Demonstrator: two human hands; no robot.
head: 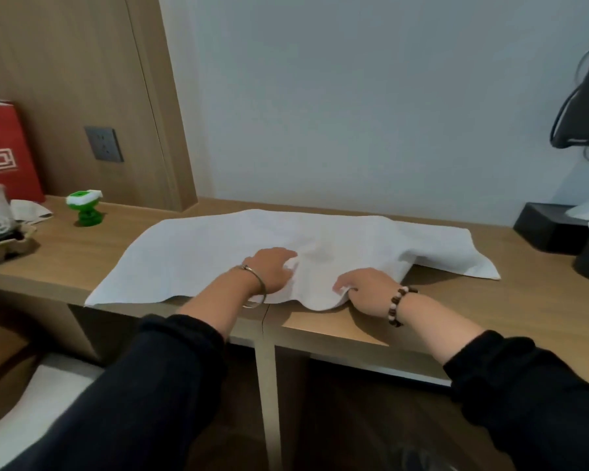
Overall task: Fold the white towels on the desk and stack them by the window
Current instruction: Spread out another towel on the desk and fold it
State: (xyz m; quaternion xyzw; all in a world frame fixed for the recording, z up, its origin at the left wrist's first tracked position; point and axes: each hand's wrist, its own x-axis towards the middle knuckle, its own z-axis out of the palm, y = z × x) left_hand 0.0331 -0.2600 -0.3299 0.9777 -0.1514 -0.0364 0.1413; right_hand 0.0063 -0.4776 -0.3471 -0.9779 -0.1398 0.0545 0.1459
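Pinching towel (191, 256) on desk (456, 300): L hand (269, 270) mid-cloth, R hand (368, 290) at near edge.

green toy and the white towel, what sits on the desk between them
Nothing: the head view shows bare desk wood between the green toy and the white towel's left edge.

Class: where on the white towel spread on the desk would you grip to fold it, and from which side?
Likely the near hem of the white towel, from the desk's front edge: the cloth lies flat, but that hem ripples up beside the right hand, leaving room underneath.
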